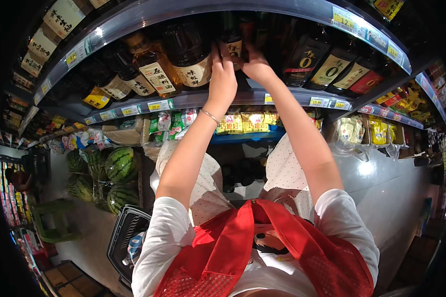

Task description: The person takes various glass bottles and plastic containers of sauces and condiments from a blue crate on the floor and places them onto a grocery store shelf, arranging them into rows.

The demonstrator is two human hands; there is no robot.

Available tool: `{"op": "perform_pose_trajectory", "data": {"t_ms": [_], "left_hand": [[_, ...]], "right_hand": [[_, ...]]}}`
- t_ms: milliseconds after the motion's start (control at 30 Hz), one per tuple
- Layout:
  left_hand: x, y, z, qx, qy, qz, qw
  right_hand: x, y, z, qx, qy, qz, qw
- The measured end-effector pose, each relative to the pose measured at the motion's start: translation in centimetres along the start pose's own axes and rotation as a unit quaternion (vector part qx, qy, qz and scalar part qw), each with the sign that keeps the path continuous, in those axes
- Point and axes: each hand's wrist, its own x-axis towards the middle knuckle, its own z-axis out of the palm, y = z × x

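Observation:
A dark sauce bottle with a pale label (234, 47) stands on the shelf between my two hands. My left hand (223, 70) lies with extended fingers along its left front, partly over the label. From the other side my right hand (257, 66) reaches in, its thumb against the lower label and its other fingers curled into shadow. Together the hands hold the bottle. Just left of my left hand is a large dark bottle with a cream label (193, 72). Further left, an amber cooking-wine bottle (160, 76) leans in view. Behind my fingertips the shelf is too dark to make out.
The upper shelf edge (245, 7) overhangs my hands. Dark bottles (329, 68) stand to the right. Yellow sauce pouches (254, 122) fill a lower blue tray. Watermelons (122, 165) lie at left on the floor, near a black shopping basket (115, 237) and green stool (55, 219).

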Motion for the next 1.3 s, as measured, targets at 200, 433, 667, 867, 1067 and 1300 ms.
{"op": "perform_pose_trajectory", "data": {"t_ms": [200, 433, 667, 867, 1067, 1300], "left_hand": [[-1.9, 0.1, 0.2, -0.001, -0.061, 0.043, 0.997], [-1.0, -1.7, 0.3, -0.046, -0.146, -0.001, 0.988], [-0.5, -3.0, 1.5, -0.08, -0.187, -0.058, 0.977], [0.3, -2.7, 1.8, -0.112, -0.212, -0.094, 0.966], [0.8, -3.8, 1.8, -0.121, -0.249, -0.121, 0.953], [1.8, -3.6, 2.6, -0.143, -0.29, -0.128, 0.938]], "right_hand": [[-0.4, 1.8, 2.8, 0.051, 0.076, -0.001, 0.996], [1.3, 6.1, 5.1, 0.005, 0.113, -0.014, 0.993], [1.2, 3.1, 5.3, -0.128, 0.03, 0.039, 0.991], [2.5, 3.9, 5.5, -0.185, -0.023, 0.106, 0.977], [2.8, 4.2, 6.1, -0.126, -0.004, 0.105, 0.987], [3.5, 9.0, 6.5, 0.015, 0.007, 0.099, 0.995]]}}
